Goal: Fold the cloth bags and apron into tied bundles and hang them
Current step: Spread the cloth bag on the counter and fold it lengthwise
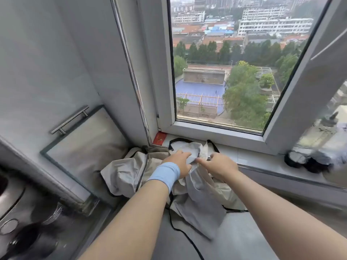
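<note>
Beneath the window, the grey counter (234, 244) was covered by the crumpled cloth heap (124, 177), still unfolded with black straps trailing, its top layer gripped by the curled left hand (180, 162) and pinched by the right hand (217, 166), so folding was judged barely begun, one piece needing to be drawn out and flattened next.

No text can be read. The red packet (159, 138) on the sill (249, 153) bears gold marks too blurred to make out
</note>
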The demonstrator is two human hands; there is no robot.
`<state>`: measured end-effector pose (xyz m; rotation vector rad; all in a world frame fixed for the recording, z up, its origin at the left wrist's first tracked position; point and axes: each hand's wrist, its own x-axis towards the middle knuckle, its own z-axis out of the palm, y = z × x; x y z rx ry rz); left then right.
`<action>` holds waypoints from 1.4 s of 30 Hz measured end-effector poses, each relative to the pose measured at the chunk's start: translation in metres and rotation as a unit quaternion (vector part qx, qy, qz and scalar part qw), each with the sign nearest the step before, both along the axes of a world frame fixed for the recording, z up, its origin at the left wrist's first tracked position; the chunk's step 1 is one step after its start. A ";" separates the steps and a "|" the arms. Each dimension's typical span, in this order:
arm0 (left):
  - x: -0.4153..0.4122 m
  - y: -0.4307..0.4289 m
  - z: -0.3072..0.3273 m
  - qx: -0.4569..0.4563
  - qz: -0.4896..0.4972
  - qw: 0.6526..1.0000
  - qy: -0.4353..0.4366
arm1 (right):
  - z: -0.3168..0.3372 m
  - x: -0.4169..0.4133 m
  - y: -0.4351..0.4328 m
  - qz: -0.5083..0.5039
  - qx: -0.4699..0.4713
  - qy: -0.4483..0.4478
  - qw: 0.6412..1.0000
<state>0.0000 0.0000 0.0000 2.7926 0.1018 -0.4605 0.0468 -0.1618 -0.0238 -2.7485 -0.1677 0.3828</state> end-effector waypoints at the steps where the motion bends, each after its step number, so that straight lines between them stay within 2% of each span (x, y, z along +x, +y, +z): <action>1: 0.005 -0.001 -0.004 -0.008 0.013 1.000 0.008 | -0.005 0.006 0.005 -0.022 0.008 0.015 1.000; 3: 0.015 0.001 -0.016 -0.010 0.034 0.999 0.025 | -0.021 0.017 0.012 -0.049 0.053 0.031 0.997; 5: 0.020 0.005 -0.023 -0.020 0.045 0.998 0.026 | -0.024 0.019 0.018 -0.052 0.140 0.041 0.988; 10: 0.027 0.010 -0.014 -0.030 0.053 0.993 -0.105 | -0.012 0.017 0.010 -0.014 0.289 0.048 0.956; 13: 0.022 0.009 0.007 -0.013 0.079 0.987 -0.137 | 0.003 0.007 0.001 0.010 0.345 0.061 0.937; 16: 0.011 0.015 0.030 -0.051 0.105 0.987 -0.111 | 0.029 -0.010 -0.007 0.035 0.338 0.056 0.939; 20: -0.015 0.027 0.065 -0.125 0.109 0.980 -0.113 | 0.066 -0.039 -0.006 -0.009 0.323 0.004 0.946; 23: -0.045 0.031 0.097 -0.108 0.039 0.986 -0.121 | 0.092 -0.078 -0.001 -0.012 0.285 -0.132 0.949; 25: -0.069 0.034 0.118 -0.094 0.004 0.985 -0.143 | 0.112 -0.112 0.009 0.063 0.239 -0.250 0.936; 27: -0.084 0.034 0.133 -0.096 -0.021 0.981 -0.168 | 0.124 -0.130 0.021 0.118 0.161 -0.304 0.932; 30: -0.115 0.039 0.153 -0.085 -0.058 0.971 -0.215 | 0.136 -0.161 0.035 0.086 0.061 -0.371 0.923; 32: -0.138 0.044 0.163 -0.058 -0.073 0.965 -0.245 | 0.148 -0.182 0.038 0.044 0.043 -0.367 0.928; 34: -0.158 0.049 0.168 -0.012 -0.082 0.967 -0.240 | 0.159 -0.198 0.038 0.031 0.046 -0.340 0.939; 37: -0.189 0.055 0.169 0.112 -0.095 0.969 -0.196 | 0.176 -0.220 0.034 0.012 0.136 -0.287 0.948; 40: -0.210 0.056 0.178 0.168 -0.030 0.963 -0.207 | 0.189 -0.241 0.021 0.007 0.172 -0.264 0.949; 42: -0.223 0.052 0.195 0.146 0.036 0.970 -0.193 | 0.195 -0.257 0.009 -0.001 0.165 -0.279 0.946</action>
